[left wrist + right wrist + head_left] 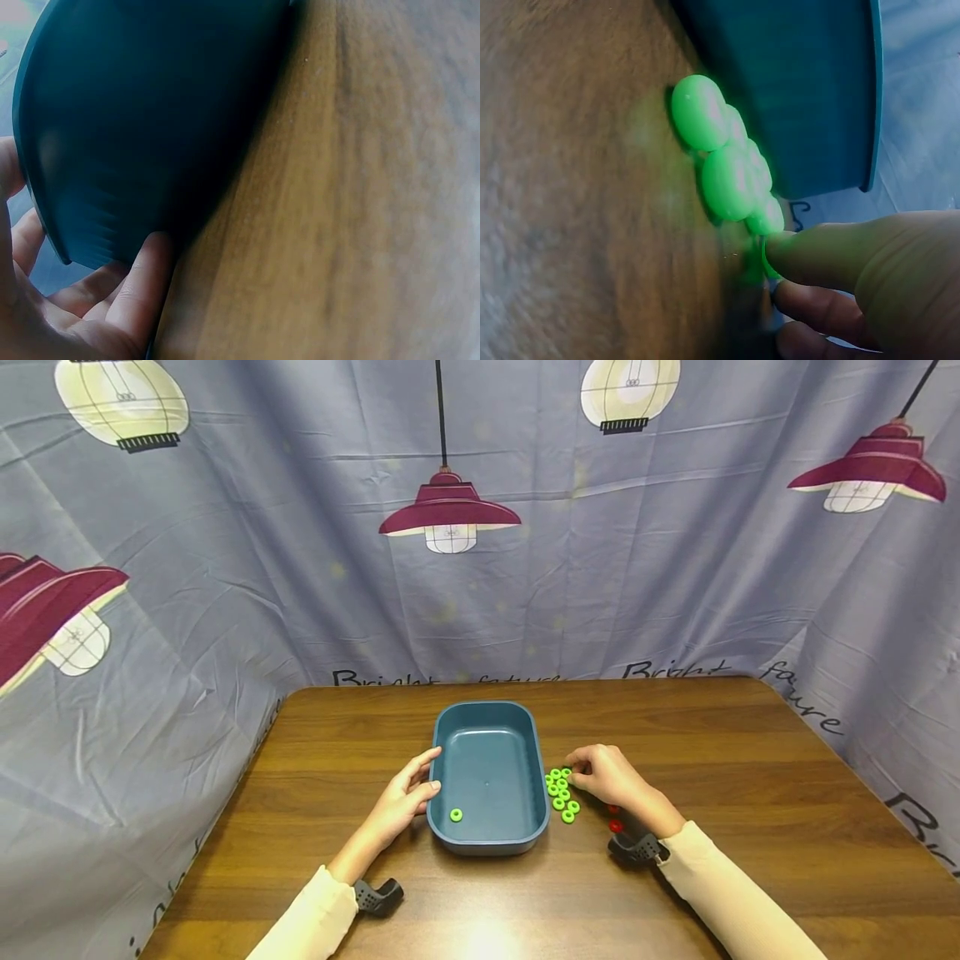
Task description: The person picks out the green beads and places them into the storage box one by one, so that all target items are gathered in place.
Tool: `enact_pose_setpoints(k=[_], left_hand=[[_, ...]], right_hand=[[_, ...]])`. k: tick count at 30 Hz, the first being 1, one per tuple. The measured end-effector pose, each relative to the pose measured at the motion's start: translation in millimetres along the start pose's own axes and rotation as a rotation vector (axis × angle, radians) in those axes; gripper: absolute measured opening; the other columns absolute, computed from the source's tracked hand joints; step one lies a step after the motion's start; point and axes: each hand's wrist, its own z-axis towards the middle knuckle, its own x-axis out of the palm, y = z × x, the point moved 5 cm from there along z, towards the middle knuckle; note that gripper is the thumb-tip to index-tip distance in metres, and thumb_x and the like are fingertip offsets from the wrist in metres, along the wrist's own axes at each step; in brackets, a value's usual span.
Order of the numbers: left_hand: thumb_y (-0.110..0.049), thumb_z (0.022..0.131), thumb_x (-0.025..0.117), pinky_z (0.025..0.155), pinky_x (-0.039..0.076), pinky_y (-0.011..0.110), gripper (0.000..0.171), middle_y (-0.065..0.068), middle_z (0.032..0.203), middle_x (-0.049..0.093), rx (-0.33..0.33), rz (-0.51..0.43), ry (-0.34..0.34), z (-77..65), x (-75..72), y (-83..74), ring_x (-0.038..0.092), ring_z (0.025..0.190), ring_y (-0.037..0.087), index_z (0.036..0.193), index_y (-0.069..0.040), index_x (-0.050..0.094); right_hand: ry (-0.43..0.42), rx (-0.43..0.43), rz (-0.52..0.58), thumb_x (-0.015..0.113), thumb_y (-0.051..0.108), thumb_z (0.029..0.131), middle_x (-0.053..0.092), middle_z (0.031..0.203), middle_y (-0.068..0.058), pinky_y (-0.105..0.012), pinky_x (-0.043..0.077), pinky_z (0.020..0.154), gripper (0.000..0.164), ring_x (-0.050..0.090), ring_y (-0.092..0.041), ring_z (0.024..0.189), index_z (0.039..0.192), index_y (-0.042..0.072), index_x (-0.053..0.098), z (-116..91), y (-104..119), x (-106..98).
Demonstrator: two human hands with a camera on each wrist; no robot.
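Observation:
A blue-grey plastic bin (489, 846) stands on the table with one green ring (456, 815) lying inside, near its left front corner. My left hand (397, 802) rests against the bin's left side, thumb at the rim and relaxed fingers along the outer wall (112, 150). Just right of the bin lies a loose cluster of green rings (558, 803). At the cluster's far right edge my right hand (607, 774) pinches a green ring (768, 262) between thumb and fingertips, the thumb hiding most of it.
Beside my right wrist, partly covered by the arm, are red rings (616, 826). The brown wooden table (337, 718) ends at a grey-blue curtain (525, 610) printed with lamps. Each wrist wears a black strap mount (377, 897).

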Motion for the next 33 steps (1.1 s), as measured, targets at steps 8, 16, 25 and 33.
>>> enact_pose_setpoints(k=[8,16,25,33], left_hand=[[-0.013,0.103,0.053,0.09,0.059,0.033,0.062,0.033,0.155,0.037,-0.012,0.002,-0.001,-0.8,3.9,1.1,0.055,0.128,0.037,0.16,-0.01,0.029],[-0.013,0.103,0.053,0.09,0.059,0.034,0.061,0.033,0.155,0.038,-0.01,0.004,-0.005,-0.5,1.5,-0.5,0.056,0.128,0.038,0.16,-0.01,0.031],[-0.013,0.104,0.052,0.089,0.058,0.029,0.061,0.033,0.156,0.037,-0.008,0.025,-0.007,2.8,-3.1,-4.0,0.056,0.128,0.04,0.16,-0.009,0.029],[-0.011,0.103,0.052,0.087,0.058,0.029,0.061,0.034,0.157,0.035,-0.007,0.006,-0.004,1.2,-0.8,0.3,0.055,0.128,0.04,0.16,-0.008,0.029]], right_hand=[[-0.027,-0.019,-0.008,0.078,0.002,0.074,0.068,0.07,0.003,-0.023,0.047,0.061,0.017,0.058,-0.004,0.066,0.091,0.004,0.079,-4.6,-2.4,2.4],[-0.011,-0.013,0.002,0.077,0.003,0.076,0.069,0.071,0.003,-0.022,0.048,0.062,0.014,0.058,-0.002,0.066,0.09,0.005,0.079,-2.3,-1.3,1.0],[-0.012,0.009,0.06,0.075,0.006,0.083,0.072,0.075,0.0,-0.022,0.048,0.061,0.015,0.058,-0.004,0.067,0.097,0.003,0.078,11.5,16.1,-19.6],[-0.004,-0.021,0.117,0.074,0.006,0.084,0.075,0.081,-0.002,-0.022,0.05,0.063,0.016,0.062,-0.005,0.068,0.099,0.004,0.078,20.2,54.4,-29.6]])
